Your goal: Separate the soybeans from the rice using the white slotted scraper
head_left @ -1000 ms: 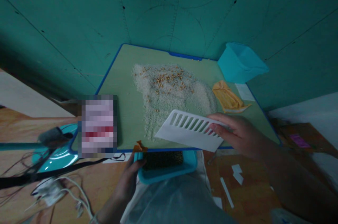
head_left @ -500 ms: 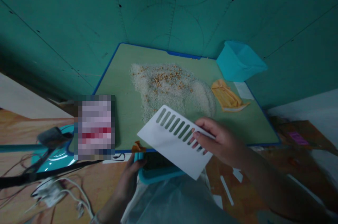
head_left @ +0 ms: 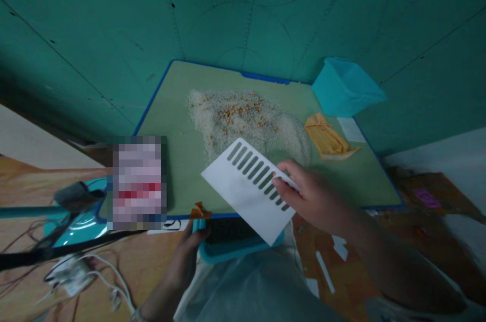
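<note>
My right hand (head_left: 313, 200) pinches a white slotted card (head_left: 248, 188) by its right end and holds it tilted over the front edge of a green board (head_left: 170, 124). A heap of white grains mixed with tan beads (head_left: 243, 119) lies on the board behind the card. My left hand (head_left: 186, 256) grips the left rim of a small teal tray (head_left: 228, 251) held under the board's front edge; dark contents show inside it. The card hides part of that tray.
A teal box (head_left: 343, 86) and a crumpled yellow wrapper (head_left: 326, 137) sit at the board's right. A blurred-out card (head_left: 136, 183) covers the front left corner. Cables and a dark rod (head_left: 56, 256) lie on the wooden surface to the left. Paper scraps (head_left: 334, 256) lie to the right.
My right hand drew the slotted card from the grain heap toward me and to the left, over the teal tray, tilting it more. My left hand stayed on the tray.
</note>
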`<action>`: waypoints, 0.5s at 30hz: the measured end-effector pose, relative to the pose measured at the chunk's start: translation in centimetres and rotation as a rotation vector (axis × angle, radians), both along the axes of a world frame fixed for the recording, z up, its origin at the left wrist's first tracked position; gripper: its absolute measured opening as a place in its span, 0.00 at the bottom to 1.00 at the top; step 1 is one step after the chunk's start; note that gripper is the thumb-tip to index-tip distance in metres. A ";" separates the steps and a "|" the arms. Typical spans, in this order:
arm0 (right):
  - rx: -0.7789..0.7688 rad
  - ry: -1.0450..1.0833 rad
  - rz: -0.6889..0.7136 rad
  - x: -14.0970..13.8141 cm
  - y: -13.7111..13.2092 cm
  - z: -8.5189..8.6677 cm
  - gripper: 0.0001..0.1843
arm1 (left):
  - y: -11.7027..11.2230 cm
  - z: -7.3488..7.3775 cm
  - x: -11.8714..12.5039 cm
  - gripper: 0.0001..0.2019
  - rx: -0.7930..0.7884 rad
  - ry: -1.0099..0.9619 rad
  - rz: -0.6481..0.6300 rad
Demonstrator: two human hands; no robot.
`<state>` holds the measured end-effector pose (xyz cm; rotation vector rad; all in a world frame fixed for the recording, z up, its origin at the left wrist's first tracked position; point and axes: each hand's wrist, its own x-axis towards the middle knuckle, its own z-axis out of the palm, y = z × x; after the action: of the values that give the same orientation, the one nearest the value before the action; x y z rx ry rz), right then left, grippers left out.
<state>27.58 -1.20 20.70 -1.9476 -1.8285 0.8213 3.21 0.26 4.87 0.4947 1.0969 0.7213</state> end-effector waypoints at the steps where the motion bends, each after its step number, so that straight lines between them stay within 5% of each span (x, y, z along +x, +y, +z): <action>1: 0.001 -0.007 -0.016 0.3 -0.1 0.0 0.07 | 0.0 0.0 0.0 0.16 0.000 -0.001 -0.001; 15: -0.017 -0.079 -0.274 4.9 -1.1 0.4 0.10 | -0.2 -0.2 -0.1 0.15 0.027 0.033 0.000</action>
<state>32.44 -2.35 21.10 -2.2060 -1.5503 0.6832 3.13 0.08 4.65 0.5313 1.1193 0.7307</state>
